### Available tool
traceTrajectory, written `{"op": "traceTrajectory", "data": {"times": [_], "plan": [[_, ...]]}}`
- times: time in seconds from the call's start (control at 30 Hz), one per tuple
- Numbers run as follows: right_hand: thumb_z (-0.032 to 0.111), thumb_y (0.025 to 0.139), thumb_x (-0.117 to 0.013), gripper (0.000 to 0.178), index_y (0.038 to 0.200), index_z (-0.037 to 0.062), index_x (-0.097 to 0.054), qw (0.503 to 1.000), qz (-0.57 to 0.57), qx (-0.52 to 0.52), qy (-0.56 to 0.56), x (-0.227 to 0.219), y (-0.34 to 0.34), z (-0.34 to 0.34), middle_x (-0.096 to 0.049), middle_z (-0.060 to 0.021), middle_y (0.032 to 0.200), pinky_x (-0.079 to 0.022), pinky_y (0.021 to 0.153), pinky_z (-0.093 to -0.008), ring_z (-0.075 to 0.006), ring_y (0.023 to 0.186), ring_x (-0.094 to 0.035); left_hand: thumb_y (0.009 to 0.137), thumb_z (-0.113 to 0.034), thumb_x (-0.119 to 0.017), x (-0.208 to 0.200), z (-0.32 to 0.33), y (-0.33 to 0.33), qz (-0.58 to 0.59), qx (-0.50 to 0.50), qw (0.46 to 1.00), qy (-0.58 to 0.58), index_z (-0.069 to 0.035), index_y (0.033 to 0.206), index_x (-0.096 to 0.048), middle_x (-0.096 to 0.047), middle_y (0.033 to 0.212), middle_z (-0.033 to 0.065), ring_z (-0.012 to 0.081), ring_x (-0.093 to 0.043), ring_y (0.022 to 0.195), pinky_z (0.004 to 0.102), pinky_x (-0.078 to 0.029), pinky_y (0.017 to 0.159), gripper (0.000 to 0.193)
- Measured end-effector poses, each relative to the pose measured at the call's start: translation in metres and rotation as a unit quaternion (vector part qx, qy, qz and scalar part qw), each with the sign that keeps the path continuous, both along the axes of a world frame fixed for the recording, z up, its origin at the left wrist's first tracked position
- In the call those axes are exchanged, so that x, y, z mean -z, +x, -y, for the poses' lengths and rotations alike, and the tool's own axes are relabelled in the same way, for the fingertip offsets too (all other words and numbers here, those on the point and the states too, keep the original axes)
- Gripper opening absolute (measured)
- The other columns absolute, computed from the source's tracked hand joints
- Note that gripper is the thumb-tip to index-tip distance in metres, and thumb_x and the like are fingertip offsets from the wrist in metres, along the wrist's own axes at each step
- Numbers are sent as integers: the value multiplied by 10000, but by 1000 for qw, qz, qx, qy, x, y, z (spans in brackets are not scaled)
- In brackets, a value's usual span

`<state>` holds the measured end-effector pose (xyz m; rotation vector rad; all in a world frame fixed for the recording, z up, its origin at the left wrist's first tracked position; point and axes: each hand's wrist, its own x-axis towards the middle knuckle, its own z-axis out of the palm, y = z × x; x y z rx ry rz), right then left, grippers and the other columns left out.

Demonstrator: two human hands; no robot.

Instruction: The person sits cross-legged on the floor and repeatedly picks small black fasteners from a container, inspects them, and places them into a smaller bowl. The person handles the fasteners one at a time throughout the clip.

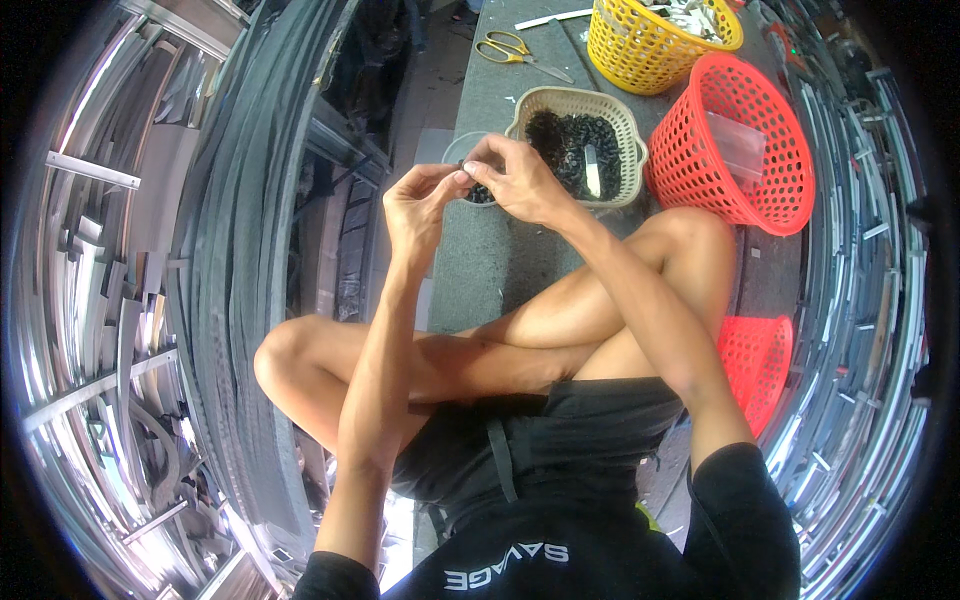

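My left hand (415, 205) and my right hand (518, 180) meet fingertip to fingertip above a round clear tub (455, 148). Both are closed in a pinch on a small black piece (461, 165), mostly covered by the fingers, so its kind does not show. Part of the tub is hidden behind my right hand; small black pieces lie in it. Just right of it stands a beige plastic basket (638, 150), filled with many small black pieces. A short tool with a pale handle (592, 172) lies on top of them.
Yellow-handled scissors (510, 48) lie on the grey surface (465, 270) beyond the tub. A yellow basket (625, 60) holds pale scraps. A red basket (690, 150) lies tipped, another red basket (755, 365) sits by my right knee. Racks of long strips (230, 250) flank both sides.
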<state>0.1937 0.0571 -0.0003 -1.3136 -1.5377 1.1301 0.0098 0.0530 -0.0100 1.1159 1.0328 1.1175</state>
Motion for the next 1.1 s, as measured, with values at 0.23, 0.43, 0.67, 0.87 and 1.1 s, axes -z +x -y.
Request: {"op": "traceTrajectory", "data": {"times": [0.23,0.43,0.67,0.87,1.1], "plan": [[142,973,-682,181,944,-34,-651,994,41,18,101,5,-4,1,-694,-200,937,-548,814,-459,-379,892,-698,955,-40,-782,-1,3,4,-35,-11,999,1,60,1111,-735,-780,1006,132,170,-748,909,316,-617,858,192],[134,1023,-641,168,1018,-34,-644,993,69,12,92,4,-5,2,-725,-150,935,-548,821,-407,-241,918,-719,960,-31,-769,-7,4,1,-70,-5,998,9,47,1133,-740,-785,1018,111,151,-747,951,270,-592,871,192],[294,1034,-649,301,1050,-2,-699,994,103,-25,-34,-13,56,-24,-763,-180,936,-572,776,-420,-282,841,-749,949,-34,-780,1,6,13,-131,0,989,73,23,1164,-747,-794,1031,109,150,-752,954,272,-586,877,225],[262,955,-701,239,1063,52,-736,914,387,111,-46,-4,124,-31,-761,-226,1054,-557,929,-503,-414,1032,-725,915,-21,-771,7,6,25,-273,-11,943,190,-57,1304,-707,-715,1310,196,350,-724,1177,409,-601,962,396],[186,859,-755,350,1171,28,-776,866,456,-37,-201,25,91,-33,-733,-259,1221,-571,1009,-486,-406,1176,-708,918,40,-679,6,10,18,-357,-30,900,249,-82,1357,-661,-604,1476,193,413,-607,1330,490,-516,1096,456]]}}
